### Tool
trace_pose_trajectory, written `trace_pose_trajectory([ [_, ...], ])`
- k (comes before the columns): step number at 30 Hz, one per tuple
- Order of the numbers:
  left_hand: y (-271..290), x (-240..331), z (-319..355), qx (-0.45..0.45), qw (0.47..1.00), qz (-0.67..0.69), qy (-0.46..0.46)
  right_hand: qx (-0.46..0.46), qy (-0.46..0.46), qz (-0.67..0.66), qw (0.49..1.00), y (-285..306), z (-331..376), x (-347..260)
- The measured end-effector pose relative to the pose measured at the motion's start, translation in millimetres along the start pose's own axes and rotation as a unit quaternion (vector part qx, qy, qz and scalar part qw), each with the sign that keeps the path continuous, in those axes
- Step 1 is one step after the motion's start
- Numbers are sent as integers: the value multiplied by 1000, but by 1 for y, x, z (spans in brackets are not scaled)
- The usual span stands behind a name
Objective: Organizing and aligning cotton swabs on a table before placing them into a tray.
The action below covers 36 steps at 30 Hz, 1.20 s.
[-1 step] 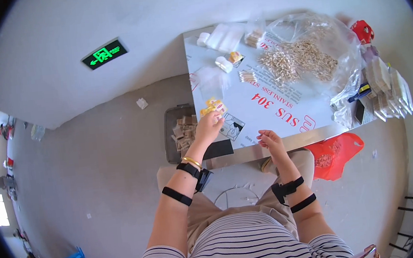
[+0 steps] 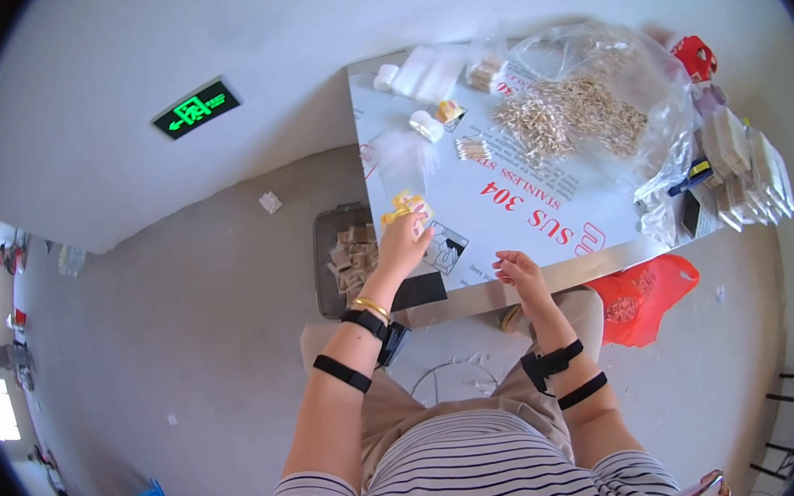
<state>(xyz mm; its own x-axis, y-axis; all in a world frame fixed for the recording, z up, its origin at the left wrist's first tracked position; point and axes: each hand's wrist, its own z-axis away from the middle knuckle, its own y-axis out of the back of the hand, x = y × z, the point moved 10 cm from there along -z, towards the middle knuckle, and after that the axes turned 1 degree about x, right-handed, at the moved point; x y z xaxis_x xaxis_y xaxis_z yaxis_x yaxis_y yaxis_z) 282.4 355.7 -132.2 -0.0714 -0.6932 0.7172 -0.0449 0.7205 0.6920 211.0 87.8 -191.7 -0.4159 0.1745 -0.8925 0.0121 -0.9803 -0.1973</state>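
My left hand [image 2: 401, 245] reaches over the table's left part, its fingertips on a small pile of yellow-and-white printed paper pieces [image 2: 403, 206]. The thumb stands apart from the fingers. My right hand [image 2: 521, 272] hovers by the front edge, its fingers loosely bent, a little apart, and nothing visible in them. Beyond the left hand lie clear plastic bags [image 2: 404, 154]. A small row of cotton swabs [image 2: 473, 148] lies in the middle, left of a large heap of loose cotton swabs [image 2: 547, 119] that spills from a big clear bag [image 2: 653, 80].
A dark bin [image 2: 326, 288] holding small packets stands on the floor at the table's left. Packed swab bags [image 2: 742, 157] are stacked at the right edge, beside a blue-and-yellow tool [image 2: 691, 177]. A red plastic bag [image 2: 649, 305] hangs below the front right edge. White rolls [image 2: 425, 126] stand far left.
The view has shifted very slightly. My left thumb is a little farther from the fingers; my right hand stays in place.
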Motion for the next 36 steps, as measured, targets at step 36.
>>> trace_pose_trajectory([
  [36, -10, 22, -55, 91, 995, -14, 29, 15, -15, -38, 999, 28, -10, 30],
])
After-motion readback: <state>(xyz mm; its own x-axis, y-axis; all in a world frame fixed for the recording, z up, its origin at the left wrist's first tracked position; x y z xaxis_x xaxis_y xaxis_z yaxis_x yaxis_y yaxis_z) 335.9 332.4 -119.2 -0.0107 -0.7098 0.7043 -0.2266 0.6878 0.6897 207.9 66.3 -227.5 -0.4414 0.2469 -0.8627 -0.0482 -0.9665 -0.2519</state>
